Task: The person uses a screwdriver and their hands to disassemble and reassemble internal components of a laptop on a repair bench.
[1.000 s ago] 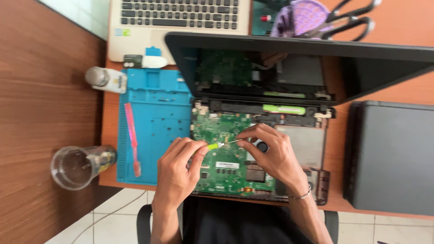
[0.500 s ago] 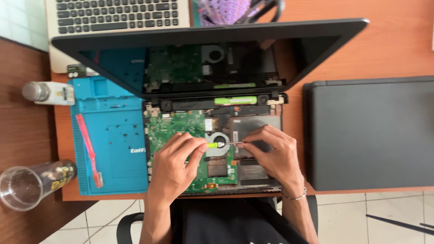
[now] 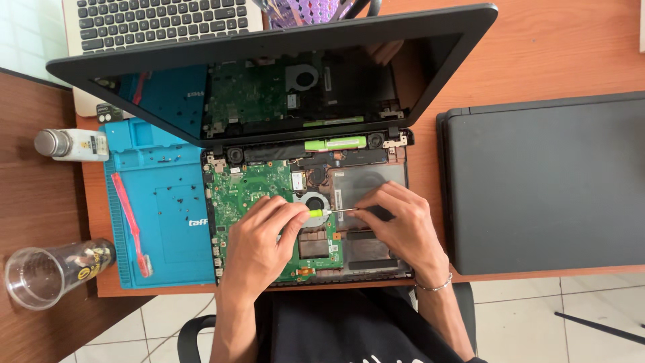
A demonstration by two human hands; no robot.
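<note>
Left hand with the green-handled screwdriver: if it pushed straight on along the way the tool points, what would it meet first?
The left hand points the screwdriver rightward; its tip seems to meet the right hand's fingertips first, over the open laptop. Depth is unclear.

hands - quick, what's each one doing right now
Left hand: closed, pinching the green-handled screwdriver.
Right hand: fingertips steadying the screwdriver's shaft over the opened laptop.

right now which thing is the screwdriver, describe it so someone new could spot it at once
Start at the opened laptop with its green circuit board bare, in the middle of the desk. Over the round fan, the left hand pinches the screwdriver, and the right hand steadies its thin metal shaft. Its bright yellow-green handle sets it apart.
</note>
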